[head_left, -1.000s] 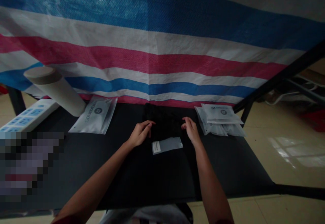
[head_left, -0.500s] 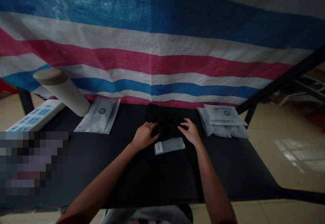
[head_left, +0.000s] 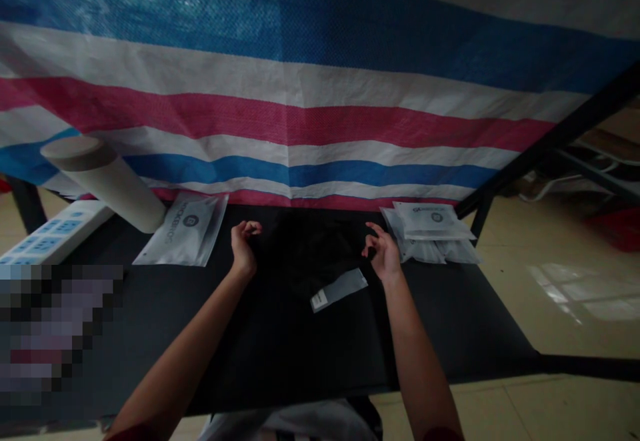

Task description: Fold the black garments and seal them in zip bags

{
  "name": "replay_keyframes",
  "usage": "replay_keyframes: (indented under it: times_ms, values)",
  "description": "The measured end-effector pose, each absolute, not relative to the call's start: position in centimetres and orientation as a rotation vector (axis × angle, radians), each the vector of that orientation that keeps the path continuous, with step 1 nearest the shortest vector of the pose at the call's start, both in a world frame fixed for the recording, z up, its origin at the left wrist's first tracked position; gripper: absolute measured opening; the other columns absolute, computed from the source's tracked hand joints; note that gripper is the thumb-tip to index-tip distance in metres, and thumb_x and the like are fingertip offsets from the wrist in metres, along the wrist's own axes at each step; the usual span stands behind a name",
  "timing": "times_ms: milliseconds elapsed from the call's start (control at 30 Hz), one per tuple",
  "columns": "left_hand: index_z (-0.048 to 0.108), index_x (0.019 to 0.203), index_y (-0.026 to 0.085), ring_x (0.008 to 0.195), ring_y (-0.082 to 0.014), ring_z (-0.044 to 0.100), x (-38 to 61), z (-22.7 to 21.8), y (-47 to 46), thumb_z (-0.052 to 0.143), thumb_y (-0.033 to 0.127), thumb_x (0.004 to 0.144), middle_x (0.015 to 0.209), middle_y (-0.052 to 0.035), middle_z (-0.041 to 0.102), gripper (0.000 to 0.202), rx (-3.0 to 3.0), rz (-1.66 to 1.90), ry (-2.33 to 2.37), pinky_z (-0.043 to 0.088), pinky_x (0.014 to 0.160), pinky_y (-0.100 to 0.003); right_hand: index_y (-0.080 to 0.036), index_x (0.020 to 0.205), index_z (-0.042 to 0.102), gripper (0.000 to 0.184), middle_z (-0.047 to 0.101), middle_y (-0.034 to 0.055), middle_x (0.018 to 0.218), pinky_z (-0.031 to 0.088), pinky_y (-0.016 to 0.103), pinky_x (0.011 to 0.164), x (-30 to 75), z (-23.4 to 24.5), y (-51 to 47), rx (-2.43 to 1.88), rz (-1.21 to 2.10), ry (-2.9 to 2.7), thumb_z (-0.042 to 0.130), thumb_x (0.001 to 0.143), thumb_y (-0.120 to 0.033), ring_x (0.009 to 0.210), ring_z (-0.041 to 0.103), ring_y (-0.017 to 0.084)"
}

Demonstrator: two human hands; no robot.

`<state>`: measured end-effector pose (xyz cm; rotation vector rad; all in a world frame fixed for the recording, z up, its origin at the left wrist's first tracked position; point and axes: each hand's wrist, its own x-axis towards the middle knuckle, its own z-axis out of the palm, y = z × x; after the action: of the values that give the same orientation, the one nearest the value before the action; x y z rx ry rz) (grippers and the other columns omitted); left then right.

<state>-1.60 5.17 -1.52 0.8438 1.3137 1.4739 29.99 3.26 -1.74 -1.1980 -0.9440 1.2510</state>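
Observation:
Dark, limp black cloth (head_left: 305, 244) spreads between my two hands above the black table; its outline blends into the tabletop, so its kind is hard to tell. My left hand (head_left: 243, 249) is closed at its left side, fingers curled inward. On the other side, my right hand (head_left: 384, 257) pinches the cloth's edge, with a dark bit showing between thumb and fingers. Just in front of the cloth, a small clear plastic sleeve with a white label (head_left: 340, 289) lies slanted, close to my right wrist.
A frosted zip bag with black print (head_left: 183, 231) lies at left, beside a leaning pale tumbler (head_left: 113, 181) and a white box with blue squares (head_left: 57, 231). Several similar bags (head_left: 433, 224) are piled at right. A striped tarp (head_left: 290, 121) hangs behind the table (head_left: 450, 321).
My hands have moved apart, and the bunched black cloth has become spread out between them. The clear sleeve has turned to a steeper slant. The view has shifted slightly.

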Motion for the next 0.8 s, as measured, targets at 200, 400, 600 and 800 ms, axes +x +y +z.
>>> replay_keyframes:
  times_ms: [200, 400, 600, 800]
  values:
    - [0.059, 0.091, 0.018, 0.056, -0.0151, 0.052, -3.2, -1.0, 5.5, 0.058, 0.066, 0.066, 0.066, 0.0013, 0.055, 0.054, 0.983, 1.289, 1.459, 0.04, 0.053, -0.025, -0.02, 0.093, 0.06, 0.038, 0.062, -0.0014, 0.062, 0.036, 0.024, 0.038, 30.0, -2.0, 3.2, -1.267, 1.469, -1.073, 0.051, 0.077, -0.054, 0.034, 0.046, 0.01]
    - [0.052, 0.125, 0.019, 0.088, -0.0243, 0.064, -5.7, 0.0, 5.5, 0.074, 0.058, 0.061, 0.092, -0.0063, 0.066, 0.079, 1.257, 1.041, 1.555, 0.05, 0.072, -0.033, -0.019, 0.088, 0.069, 0.026, 0.073, 0.0068, 0.089, 0.052, 0.03, 0.07, 28.8, -3.1, 3.1, -1.42, 0.964, -1.577, 0.052, 0.084, -0.04, 0.085, 0.068, 0.021]
    - [0.04, 0.138, 0.023, 0.104, -0.0275, 0.064, -6.3, 0.1, 5.4, 0.079, 0.049, 0.06, 0.115, -0.0111, 0.062, 0.09, 1.339, 0.946, 1.471, 0.054, 0.082, -0.039, -0.02, 0.133, 0.054, 0.045, 0.071, 0.0054, 0.109, 0.051, 0.032, 0.081, 28.2, -3.7, 3.0, -1.716, 0.547, -1.913, 0.048, 0.088, -0.023, 0.079, 0.068, 0.018]
    - [0.052, 0.124, 0.018, 0.087, -0.0228, 0.066, -6.9, -1.3, 6.2, 0.069, 0.038, 0.068, 0.1, -0.0074, 0.066, 0.062, 1.375, 1.03, 1.619, 0.055, 0.071, -0.033, -0.009, 0.148, 0.032, 0.065, 0.075, 0.0072, 0.093, 0.05, 0.034, 0.082, 28.4, -3.6, 2.9, -1.902, 0.473, -1.916, 0.049, 0.09, -0.033, 0.091, 0.069, 0.025]
